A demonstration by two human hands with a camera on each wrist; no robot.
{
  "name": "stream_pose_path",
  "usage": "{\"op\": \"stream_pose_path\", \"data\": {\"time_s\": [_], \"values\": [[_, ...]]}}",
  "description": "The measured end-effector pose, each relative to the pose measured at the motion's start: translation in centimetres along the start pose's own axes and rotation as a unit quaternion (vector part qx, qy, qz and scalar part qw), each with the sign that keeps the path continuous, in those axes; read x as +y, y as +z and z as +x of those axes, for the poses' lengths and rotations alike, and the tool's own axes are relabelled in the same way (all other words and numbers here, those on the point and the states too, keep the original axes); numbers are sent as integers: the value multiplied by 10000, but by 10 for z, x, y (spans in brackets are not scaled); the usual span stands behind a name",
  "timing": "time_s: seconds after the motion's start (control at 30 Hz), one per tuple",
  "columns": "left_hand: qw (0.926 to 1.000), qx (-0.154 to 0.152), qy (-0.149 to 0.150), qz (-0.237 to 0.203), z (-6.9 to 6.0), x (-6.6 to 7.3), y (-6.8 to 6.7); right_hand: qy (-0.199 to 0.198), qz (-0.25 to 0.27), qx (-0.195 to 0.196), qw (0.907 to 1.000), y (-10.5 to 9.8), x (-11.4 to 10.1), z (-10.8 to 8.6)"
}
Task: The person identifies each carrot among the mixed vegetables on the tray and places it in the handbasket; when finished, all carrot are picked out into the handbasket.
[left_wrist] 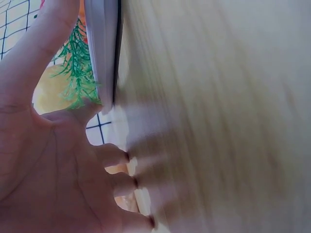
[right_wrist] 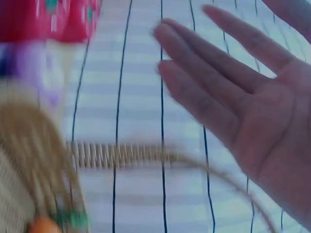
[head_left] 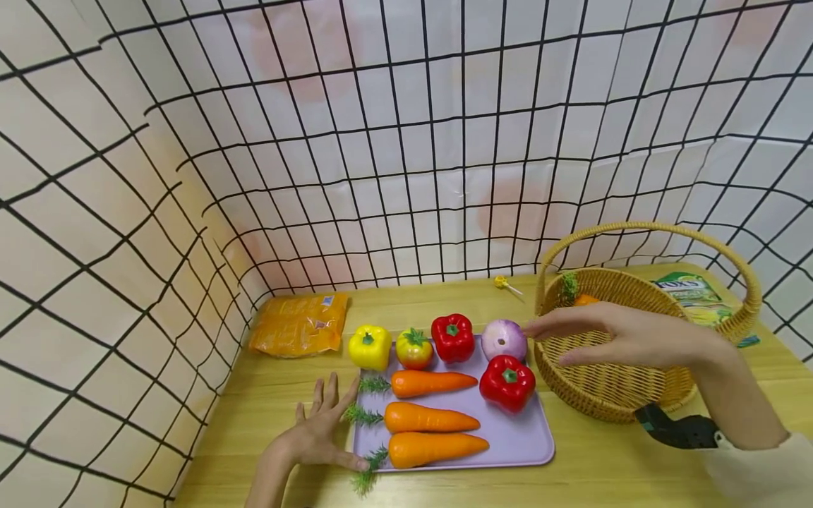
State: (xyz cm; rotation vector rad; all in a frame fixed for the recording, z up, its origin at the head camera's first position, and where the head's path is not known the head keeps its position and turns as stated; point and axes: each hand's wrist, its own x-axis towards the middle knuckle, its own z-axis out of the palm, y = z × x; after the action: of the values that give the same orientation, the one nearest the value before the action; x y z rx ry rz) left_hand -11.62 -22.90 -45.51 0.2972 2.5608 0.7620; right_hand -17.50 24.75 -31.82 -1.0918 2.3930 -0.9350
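Note:
My left hand (head_left: 320,427) is spread at the left edge of a lilac tray (head_left: 517,451), its fingertips on the table and its thumb by the green top of the lowest carrot (head_left: 438,449). Two more carrots lie above that one. Along the tray's far side sit a yellow bell pepper (head_left: 370,347), a red-and-yellow tomato (head_left: 414,351), a red bell pepper (head_left: 453,339) and a purple onion (head_left: 504,340). Another red bell pepper (head_left: 507,384) is below the onion. Over the wicker basket (head_left: 610,395), my right hand (head_left: 629,335) stretches straight fingers toward the onion, holding nothing.
Inside the basket, a carrot (head_left: 586,300) shows partly behind my right hand. The basket's tall handle (head_left: 648,226) arches above. An orange packet (head_left: 301,324) lies at the back left, a green packet (head_left: 695,293) behind the basket, and a small yellow-headed stick (head_left: 502,282) near the wall.

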Motion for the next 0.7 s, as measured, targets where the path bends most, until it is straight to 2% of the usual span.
{"op": "stream_pose_path", "data": {"time_s": [0.1, 0.2, 0.37, 0.53, 0.7], "values": [[9999, -34, 10, -99, 0, -2, 0, -257, 71, 121, 9996, 20, -19, 21], [9999, -46, -5, -120, 0, -3, 0, -217, 225, 313, 9990, 43, -34, 47], [10000, 21, -67, -10, -1, 0, 1, -354, 642, 796, 9941, 88, -42, 93], [9999, 28, -100, 91, 0, 1, 1, 10, 888, 1196, 9888, 127, -38, 126], [9998, 41, -121, 130, -1, 1, 2, 446, 855, 1392, 9856, 153, -31, 143]]}}
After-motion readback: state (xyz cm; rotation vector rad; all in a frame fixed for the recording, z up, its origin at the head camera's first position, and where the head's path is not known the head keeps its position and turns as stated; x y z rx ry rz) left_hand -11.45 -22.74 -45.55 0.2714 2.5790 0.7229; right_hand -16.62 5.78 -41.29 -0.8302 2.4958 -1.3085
